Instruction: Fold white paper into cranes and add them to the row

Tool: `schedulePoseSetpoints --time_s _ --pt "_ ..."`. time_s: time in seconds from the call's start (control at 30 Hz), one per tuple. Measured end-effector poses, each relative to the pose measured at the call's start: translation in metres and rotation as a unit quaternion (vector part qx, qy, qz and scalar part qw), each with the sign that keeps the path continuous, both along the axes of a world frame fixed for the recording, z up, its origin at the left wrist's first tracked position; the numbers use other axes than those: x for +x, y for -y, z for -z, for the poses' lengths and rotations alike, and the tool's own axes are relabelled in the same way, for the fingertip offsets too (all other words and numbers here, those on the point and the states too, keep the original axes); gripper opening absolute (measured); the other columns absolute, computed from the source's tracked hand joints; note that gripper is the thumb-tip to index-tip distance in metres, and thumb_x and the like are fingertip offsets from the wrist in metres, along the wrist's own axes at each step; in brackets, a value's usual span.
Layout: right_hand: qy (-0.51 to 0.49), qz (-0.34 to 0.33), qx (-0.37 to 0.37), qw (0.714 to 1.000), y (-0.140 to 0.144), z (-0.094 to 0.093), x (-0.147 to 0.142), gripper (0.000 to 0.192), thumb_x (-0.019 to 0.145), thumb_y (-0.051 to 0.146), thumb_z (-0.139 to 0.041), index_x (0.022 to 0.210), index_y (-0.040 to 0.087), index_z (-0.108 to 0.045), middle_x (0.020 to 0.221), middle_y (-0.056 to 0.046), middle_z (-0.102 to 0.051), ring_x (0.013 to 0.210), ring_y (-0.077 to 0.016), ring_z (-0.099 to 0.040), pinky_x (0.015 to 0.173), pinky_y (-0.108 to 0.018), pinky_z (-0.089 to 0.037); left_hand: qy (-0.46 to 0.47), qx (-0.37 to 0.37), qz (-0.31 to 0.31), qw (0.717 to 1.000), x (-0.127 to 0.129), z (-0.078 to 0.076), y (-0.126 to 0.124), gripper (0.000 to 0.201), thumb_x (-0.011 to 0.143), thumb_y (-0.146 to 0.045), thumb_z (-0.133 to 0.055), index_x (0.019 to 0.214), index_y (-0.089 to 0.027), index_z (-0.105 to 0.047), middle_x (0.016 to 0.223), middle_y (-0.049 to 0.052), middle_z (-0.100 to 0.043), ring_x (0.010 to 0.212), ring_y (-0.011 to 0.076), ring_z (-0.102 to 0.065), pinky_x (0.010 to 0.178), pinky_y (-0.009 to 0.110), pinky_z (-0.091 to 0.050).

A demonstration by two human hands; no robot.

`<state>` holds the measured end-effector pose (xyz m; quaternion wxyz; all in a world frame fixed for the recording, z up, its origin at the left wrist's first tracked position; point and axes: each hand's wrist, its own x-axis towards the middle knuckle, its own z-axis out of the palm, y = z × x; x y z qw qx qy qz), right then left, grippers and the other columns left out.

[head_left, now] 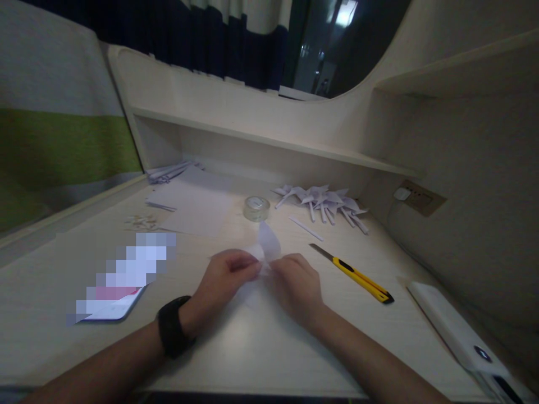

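Head cam view, pretty dim lighting. Both hands are down in the middle of the desk (261, 359) working a small piece of white paper (266, 247). The left hand (225, 280), with a black watch (172, 326) on its wrist, has its fingers pinched shut on the paper's left side, and the right hand (297, 283) is closed on the right side, so the two sets of fingertips nearly meet with the paper between them. One flap of the paper sticks up above the fingers; the rest is tucked under the hands, so I can't tell its full shape. Just right of the right hand lies a yellow utility knife (356, 275), flat on the desk with its blade pointing away from the person. Behind the hands sits a roll of clear tape (256, 207), and further back right there's a pile of folded white paper pieces (322, 202) with a loose paper strip (306, 228) beside it. A phone (113, 306) lies to the left, a white power bank (457, 331) at far right, and flat paper sheets (193, 205) at back left.
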<state>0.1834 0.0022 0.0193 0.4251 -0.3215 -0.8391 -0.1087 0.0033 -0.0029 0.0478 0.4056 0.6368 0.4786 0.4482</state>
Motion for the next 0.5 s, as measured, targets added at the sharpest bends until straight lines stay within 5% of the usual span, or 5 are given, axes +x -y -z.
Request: schedulePoseSetpoints --time_s 0.3,0.5 --pt "0.014 -0.039 0.076 0.996 0.0022 -0.0010 0.0026 0.024 0.084 0.009 -0.054 0.104 0.019 -0.061 0.090 -0.007 -0.071 0.080 -0.0198 -0.062 0.071 -0.035 -0.054 -0.006 0.023 -0.021 1.000 -0.0007 0.0057 -0.0020 0.013 0.070 -0.026 -0.067 0.060 -0.017 -0.066 0.063 0.003 -0.069 0.064 0.0184 -0.065 0.057 0.026 -0.052" --pt "0.048 -0.008 0.108 0.993 0.0070 0.0007 0.0009 0.024 0.082 0.009 -0.057 0.104 0.017 -0.062 0.093 -0.007 -0.072 0.082 -0.0222 -0.063 0.070 -0.037 -0.054 -0.026 0.013 -0.054 0.998 -0.0021 0.0083 -0.0014 0.014 0.067 -0.025 -0.069 0.057 -0.017 -0.063 0.060 0.002 -0.068 0.060 0.0182 -0.065 0.055 0.025 -0.051"
